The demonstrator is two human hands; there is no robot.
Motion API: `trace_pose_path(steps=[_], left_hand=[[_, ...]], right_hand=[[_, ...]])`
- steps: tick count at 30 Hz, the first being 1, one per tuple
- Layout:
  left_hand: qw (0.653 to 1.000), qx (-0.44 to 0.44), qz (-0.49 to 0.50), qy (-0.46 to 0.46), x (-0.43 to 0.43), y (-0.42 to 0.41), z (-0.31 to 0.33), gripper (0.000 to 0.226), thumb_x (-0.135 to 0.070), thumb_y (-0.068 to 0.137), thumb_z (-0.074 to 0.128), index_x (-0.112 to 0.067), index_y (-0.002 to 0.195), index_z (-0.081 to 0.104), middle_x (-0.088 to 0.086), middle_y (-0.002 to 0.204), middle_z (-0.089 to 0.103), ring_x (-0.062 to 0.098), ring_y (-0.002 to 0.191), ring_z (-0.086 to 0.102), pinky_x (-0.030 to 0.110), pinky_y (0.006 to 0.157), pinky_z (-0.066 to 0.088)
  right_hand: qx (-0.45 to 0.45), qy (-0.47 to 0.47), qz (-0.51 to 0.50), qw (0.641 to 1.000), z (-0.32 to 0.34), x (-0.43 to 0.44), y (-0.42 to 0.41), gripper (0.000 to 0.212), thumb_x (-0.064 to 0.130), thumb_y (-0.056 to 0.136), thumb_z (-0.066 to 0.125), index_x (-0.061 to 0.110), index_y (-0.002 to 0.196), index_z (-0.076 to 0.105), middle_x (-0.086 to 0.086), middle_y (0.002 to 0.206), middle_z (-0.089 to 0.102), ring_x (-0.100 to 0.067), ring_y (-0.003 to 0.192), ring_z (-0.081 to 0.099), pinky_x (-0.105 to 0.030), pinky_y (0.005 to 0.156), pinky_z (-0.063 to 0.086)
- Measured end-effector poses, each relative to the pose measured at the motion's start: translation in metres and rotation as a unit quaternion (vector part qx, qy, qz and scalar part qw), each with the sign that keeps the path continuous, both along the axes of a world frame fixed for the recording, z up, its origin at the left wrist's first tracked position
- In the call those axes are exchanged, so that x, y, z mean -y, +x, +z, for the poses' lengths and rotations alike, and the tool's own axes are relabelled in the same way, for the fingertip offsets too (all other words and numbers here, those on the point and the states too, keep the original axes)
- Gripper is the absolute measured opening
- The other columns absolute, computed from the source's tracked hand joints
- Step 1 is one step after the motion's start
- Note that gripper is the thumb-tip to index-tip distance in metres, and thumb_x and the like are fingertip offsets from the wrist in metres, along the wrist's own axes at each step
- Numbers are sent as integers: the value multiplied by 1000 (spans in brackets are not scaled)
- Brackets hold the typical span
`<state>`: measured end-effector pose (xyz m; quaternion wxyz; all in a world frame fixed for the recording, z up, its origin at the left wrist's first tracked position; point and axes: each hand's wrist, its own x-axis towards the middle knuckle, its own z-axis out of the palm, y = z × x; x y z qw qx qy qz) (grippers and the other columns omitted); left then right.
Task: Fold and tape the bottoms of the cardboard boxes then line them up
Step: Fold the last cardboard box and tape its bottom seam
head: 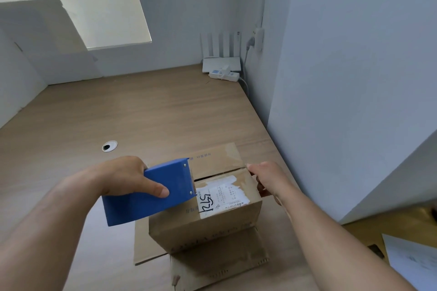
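At six o'clock, cardboard box (208, 222), seam (220, 172) gaping. With left hand (123, 177) clamped on tape dispenser (151, 196) at its nine, right hand (268, 179) gripping three o'clock edge: close flaps (217, 160) flush, draw dispenser straight across.

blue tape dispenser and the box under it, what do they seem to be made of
The blue tape dispenser looks like moulded plastic: even colour and smooth matte faces, with small metal-looking screws near its front edge. The cardboard box is brown board, probably corrugated, dull and creased. It has a torn white paper label and shiny clear tape strips on top.
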<state>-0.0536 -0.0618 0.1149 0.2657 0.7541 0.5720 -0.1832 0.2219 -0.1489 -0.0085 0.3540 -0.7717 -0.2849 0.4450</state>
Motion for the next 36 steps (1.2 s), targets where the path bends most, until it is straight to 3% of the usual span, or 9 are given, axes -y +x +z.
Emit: trace_pose_path(steps=[3,6,10,13,19,22,26,33,36], left_hand=[[1000,-3,-4,-1,0,1,-2,42,-62,69,72,-24,83,64,-6,83,67,11,77,62,21,63,40],[1000,-2,-8,7,-2,1,-3,45,-63,67,72,-23,85,65,-5,84,68,11,77,63,23,67,41],[1000,-6,-8,5,0,2,-1,44,-62,70,71,-21,86,65,-5,84,67,11,76,61,23,65,40],[1000,-3,-16,3,2,1,-1,40,-61,71,71,-23,84,63,-6,82,65,10,74,60,22,64,40],[999,32,-9,-23,-2,-8,5,41,-60,69,73,-23,86,67,-6,84,69,12,79,65,24,71,47],[998,49,9,-36,-8,-27,10,57,-72,50,73,-23,80,69,-8,74,71,10,74,68,23,68,48],[995,57,31,-71,-16,-67,5,83,-80,22,71,-22,81,73,-8,76,73,12,74,70,29,77,50],[987,60,96,-113,-33,-132,-6,99,-78,15,78,-13,90,74,4,81,75,21,76,72,36,82,54],[987,45,103,-117,-33,-139,-15,93,-76,21,75,-13,90,73,1,79,75,19,75,72,29,73,53]], right_hand=[[90,-53,-30,994,-12,14,3,24,40,75,63,17,75,56,0,68,56,-20,62,53,-27,54,44],[223,23,-82,971,-11,16,-3,29,28,92,47,12,67,47,0,63,50,-20,61,45,-28,55,32],[330,15,46,943,10,-7,-32,41,54,95,39,16,86,54,3,83,58,-19,78,55,-29,58,36],[309,19,57,949,2,-15,-35,40,55,91,49,15,89,49,-1,90,56,-22,85,53,-31,65,37],[283,63,37,956,0,-10,-31,38,48,91,55,16,74,43,1,74,50,-19,72,46,-32,56,29],[287,64,46,955,0,-11,-31,38,49,91,54,15,76,45,0,75,53,-17,68,46,-29,53,30],[287,61,43,955,2,-11,-28,39,47,92,54,16,72,41,1,70,49,-13,61,41,-28,51,28],[293,49,44,954,4,-11,-31,39,48,91,54,15,74,44,-1,72,51,-14,63,42,-28,52,29],[305,40,48,950,5,-12,-33,38,48,91,53,14,75,45,-3,74,54,-15,64,44,-28,51,28]])
